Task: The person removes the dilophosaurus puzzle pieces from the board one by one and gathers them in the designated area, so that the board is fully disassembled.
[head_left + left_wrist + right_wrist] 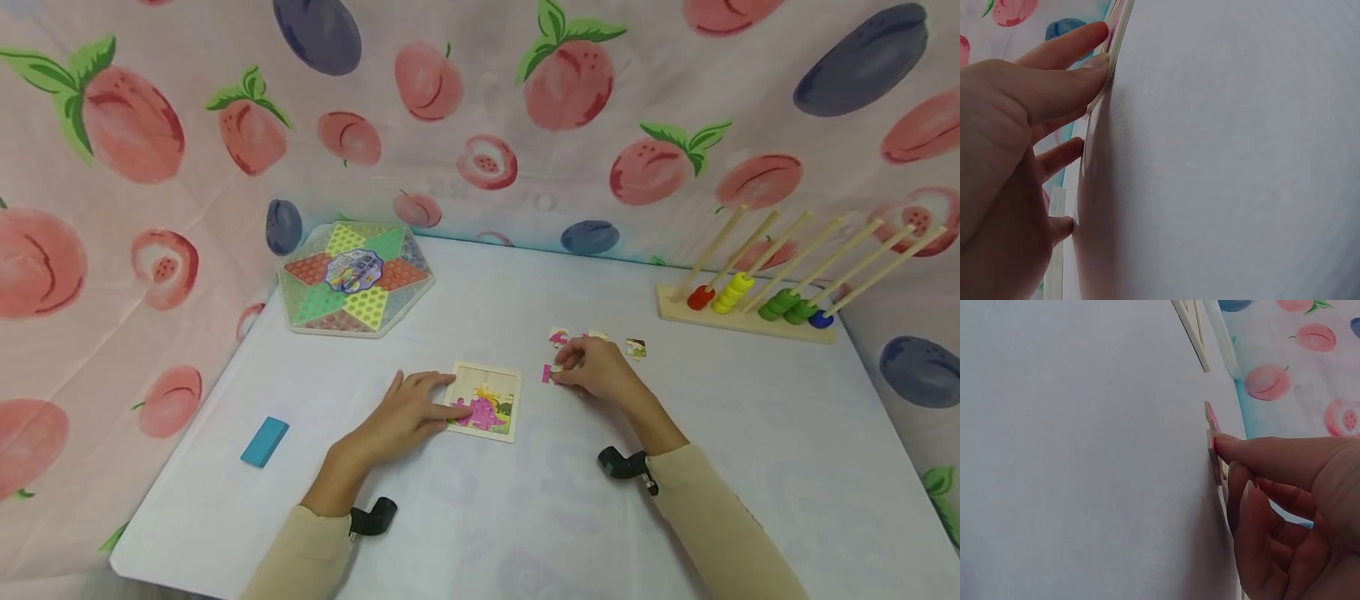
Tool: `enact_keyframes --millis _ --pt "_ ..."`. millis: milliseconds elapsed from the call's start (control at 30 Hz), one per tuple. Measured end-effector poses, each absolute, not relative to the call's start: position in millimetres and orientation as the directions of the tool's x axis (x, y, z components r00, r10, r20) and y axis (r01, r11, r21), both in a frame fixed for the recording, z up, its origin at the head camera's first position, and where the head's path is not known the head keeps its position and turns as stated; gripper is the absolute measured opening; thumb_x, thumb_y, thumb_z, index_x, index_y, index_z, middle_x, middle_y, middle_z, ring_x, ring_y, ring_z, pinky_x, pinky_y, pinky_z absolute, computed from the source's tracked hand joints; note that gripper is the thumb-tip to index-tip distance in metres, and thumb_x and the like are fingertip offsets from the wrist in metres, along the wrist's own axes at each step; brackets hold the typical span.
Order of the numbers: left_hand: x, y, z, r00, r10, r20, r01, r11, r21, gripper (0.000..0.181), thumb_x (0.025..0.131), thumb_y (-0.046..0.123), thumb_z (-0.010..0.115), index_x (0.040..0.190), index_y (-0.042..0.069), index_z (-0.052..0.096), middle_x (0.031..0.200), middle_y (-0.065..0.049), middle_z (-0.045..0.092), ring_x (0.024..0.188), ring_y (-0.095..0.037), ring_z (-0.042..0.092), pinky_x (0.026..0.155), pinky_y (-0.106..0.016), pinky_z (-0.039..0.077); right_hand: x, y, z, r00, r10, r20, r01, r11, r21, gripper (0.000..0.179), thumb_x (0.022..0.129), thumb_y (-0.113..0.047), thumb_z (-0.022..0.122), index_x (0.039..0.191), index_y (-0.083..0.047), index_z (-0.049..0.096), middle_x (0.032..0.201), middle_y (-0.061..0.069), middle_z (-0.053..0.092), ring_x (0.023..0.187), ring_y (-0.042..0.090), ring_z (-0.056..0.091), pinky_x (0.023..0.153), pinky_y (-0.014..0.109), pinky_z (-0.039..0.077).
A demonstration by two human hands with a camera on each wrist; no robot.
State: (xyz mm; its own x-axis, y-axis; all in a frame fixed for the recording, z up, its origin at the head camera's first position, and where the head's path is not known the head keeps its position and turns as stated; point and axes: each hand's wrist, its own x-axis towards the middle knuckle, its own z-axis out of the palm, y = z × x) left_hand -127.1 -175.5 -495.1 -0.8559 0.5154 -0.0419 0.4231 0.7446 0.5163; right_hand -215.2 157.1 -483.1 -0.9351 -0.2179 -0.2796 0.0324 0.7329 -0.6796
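Observation:
A square wooden jigsaw tray (487, 377) with a partly assembled pink dinosaur picture lies mid-table. My left hand (405, 417) rests at its left side, fingers spread and nearly straight. The thumb lies over the picture and a fingertip touches the upper left edge. To the right of the tray, my right hand (600, 371) pinches a pink puzzle piece (1212, 442) at the table surface, partly hidden by the fingertips. Around that hand lie a pink-and-white piece (557, 337), a piece partly behind the knuckles (597, 335) and a green-brown piece (636, 348).
A hexagonal Chinese checkers box (356, 279) stands back left. The blue block (265, 442) lies front left. A wooden peg rack with coloured beads (746, 315) stands back right, near the fruit-print curtain (480, 108). Everything sits on a white table (510, 517).

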Motion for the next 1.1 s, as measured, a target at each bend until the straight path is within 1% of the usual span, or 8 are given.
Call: enact_keyframes --millis 233,400,533,667,700,800,933,1100 --pt "-126 -175 -494 -0.852 0.521 -0.047 0.429 0.748 0.507 0.036 0.096 0.017 0.069 0.127 0.034 0.072 0.158 -0.009 0.046 0.151 -0.035 0.035 0.122 -0.076 0.008 -217 157 -483 -0.930 -0.230 -0.287 0.036 0.722 -0.691 0.021 0.085 -0.013 0.081 0.102 -0.007 0.070 0.090 0.009 0.066 0.055 0.015 0.056 0.054 0.025 0.051" --pt "-126 -175 -493 -0.852 0.521 -0.053 0.422 0.743 0.519 0.036 0.097 0.016 0.068 0.128 0.034 0.072 0.159 -0.009 0.045 0.152 -0.034 0.034 0.122 -0.075 0.007 -217 157 -483 -0.924 -0.266 -0.274 0.007 0.706 -0.708 0.013 0.086 -0.008 0.077 0.099 -0.006 0.073 0.085 0.008 0.067 0.054 0.014 0.055 0.053 0.024 0.050" --pt "-126 -175 -492 -0.852 0.519 -0.068 0.411 0.743 0.529 0.037 0.097 0.017 0.066 0.129 0.035 0.071 0.159 -0.009 0.045 0.153 -0.033 0.032 0.123 -0.075 0.006 -216 154 -483 -0.924 -0.311 -0.221 -0.061 0.693 -0.718 0.010 0.085 -0.005 0.076 0.095 -0.006 0.074 0.082 0.008 0.067 0.055 0.014 0.055 0.052 0.024 0.048" --pt "-126 -175 -492 -0.852 0.517 -0.079 0.401 0.743 0.537 0.037 0.097 0.018 0.066 0.129 0.034 0.071 0.160 -0.010 0.044 0.153 -0.034 0.031 0.123 -0.075 0.006 -216 146 -480 -0.921 -0.361 -0.145 -0.149 0.671 -0.726 0.012 0.086 -0.010 0.078 0.098 -0.007 0.074 0.086 0.008 0.068 0.064 0.014 0.057 0.056 0.023 0.049" --pt "-126 -175 -491 -0.852 0.517 -0.083 0.399 0.743 0.538 0.037 0.096 0.019 0.066 0.130 0.034 0.071 0.160 -0.009 0.043 0.154 -0.034 0.030 0.123 -0.075 0.005 -216 143 -479 -0.917 -0.377 -0.128 -0.171 0.663 -0.729 0.014 0.087 -0.012 0.078 0.099 -0.008 0.075 0.087 0.007 0.068 0.067 0.013 0.058 0.060 0.022 0.049" --pt "-126 -177 -491 -0.849 0.520 -0.096 0.393 0.742 0.543 0.039 0.093 0.023 0.071 0.131 0.034 0.070 0.161 -0.009 0.041 0.154 -0.034 0.029 0.123 -0.075 0.004 -215 131 -476 -0.882 -0.461 -0.096 -0.243 0.620 -0.746 0.020 0.087 -0.016 0.081 0.104 -0.009 0.075 0.093 0.006 0.070 0.074 0.014 0.060 0.066 0.022 0.049" --pt "-127 -178 -491 -0.839 0.532 -0.118 0.393 0.741 0.545 0.047 0.088 0.034 0.078 0.133 0.037 0.068 0.163 -0.007 0.038 0.154 -0.034 0.027 0.123 -0.074 0.003 -212 114 -477 -0.800 -0.594 -0.086 -0.337 0.563 -0.755 0.029 0.085 -0.019 0.083 0.112 -0.010 0.075 0.104 0.005 0.073 0.087 0.014 0.061 0.076 0.022 0.052" --pt "-127 -179 -492 -0.831 0.542 -0.126 0.401 0.740 0.540 0.051 0.085 0.040 0.081 0.134 0.037 0.067 0.163 -0.007 0.038 0.155 -0.033 0.027 0.123 -0.074 0.003 -208 93 -480 -0.730 -0.674 -0.117 -0.410 0.568 -0.714 0.033 0.088 -0.021 0.081 0.120 -0.013 0.074 0.108 0.001 0.072 0.090 0.012 0.059 0.081 0.022 0.051"
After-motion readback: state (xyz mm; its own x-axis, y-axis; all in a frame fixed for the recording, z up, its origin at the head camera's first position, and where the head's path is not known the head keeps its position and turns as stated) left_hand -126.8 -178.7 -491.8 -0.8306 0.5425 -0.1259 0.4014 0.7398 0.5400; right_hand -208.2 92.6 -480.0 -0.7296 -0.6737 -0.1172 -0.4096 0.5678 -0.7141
